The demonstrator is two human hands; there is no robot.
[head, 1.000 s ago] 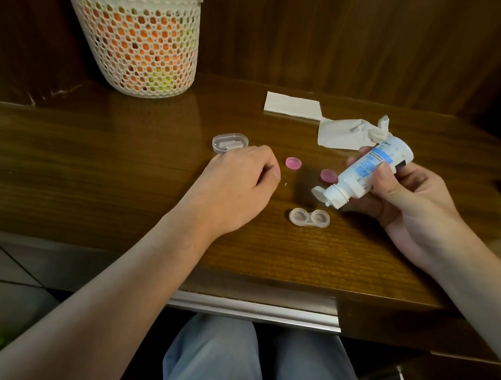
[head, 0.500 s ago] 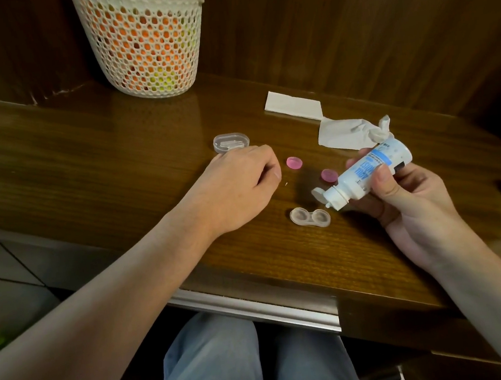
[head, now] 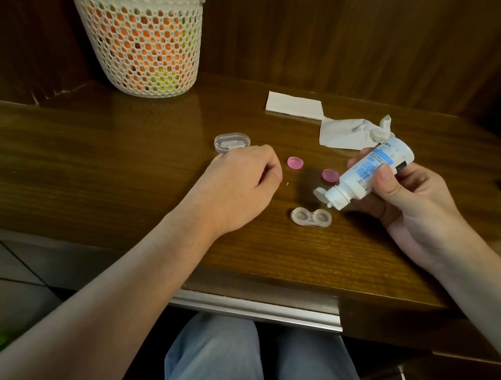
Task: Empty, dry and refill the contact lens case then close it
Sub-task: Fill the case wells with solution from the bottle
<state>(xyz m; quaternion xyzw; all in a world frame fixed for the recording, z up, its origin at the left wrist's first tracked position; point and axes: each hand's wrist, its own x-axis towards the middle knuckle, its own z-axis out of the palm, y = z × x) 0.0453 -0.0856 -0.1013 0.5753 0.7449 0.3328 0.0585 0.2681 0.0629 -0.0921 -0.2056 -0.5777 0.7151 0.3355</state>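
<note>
Contact lens case (head: 311,218), clear plastic with two round wells, lies uncapped on the brown wooden surface (head: 87,162), just below-left of the right hand (head: 409,202) and near the left hand's (head: 243,187) thumb side. Right hand grips a white plastic solution bottle with blue label (head: 373,172), thumb across its body, tilted nozzle-down; flip cap open, nozzle tip just above the case's right well, not touching. Left hand rests on the surface, fingers loosely curled, holding nothing. Two round pink caps (head: 386,154) (head: 330,175) lie apart between the hands, one just right of the left knuckles, the other beside the bottle neck. Clear oval plastic box (head: 232,142) sits just beyond the left hand. Crumpled white tissue (head: 351,134) lies beyond the right hand. White mesh basket (head: 149,37) stands well beyond the left hand.
</note>
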